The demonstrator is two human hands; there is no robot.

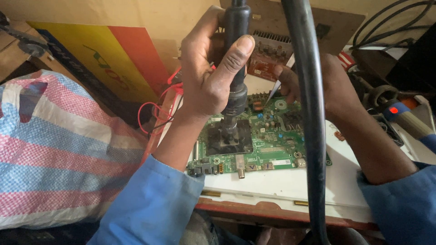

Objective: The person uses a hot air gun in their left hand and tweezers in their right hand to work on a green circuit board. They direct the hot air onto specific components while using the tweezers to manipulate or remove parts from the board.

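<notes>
Left hand grips the black heat tool above the circuit board; right hand pinches tweezers over it.

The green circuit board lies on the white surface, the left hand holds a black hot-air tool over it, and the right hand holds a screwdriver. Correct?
Not quite. In the head view the right hand holds thin metal tweezers, not a screwdriver. The rest stands.
</notes>
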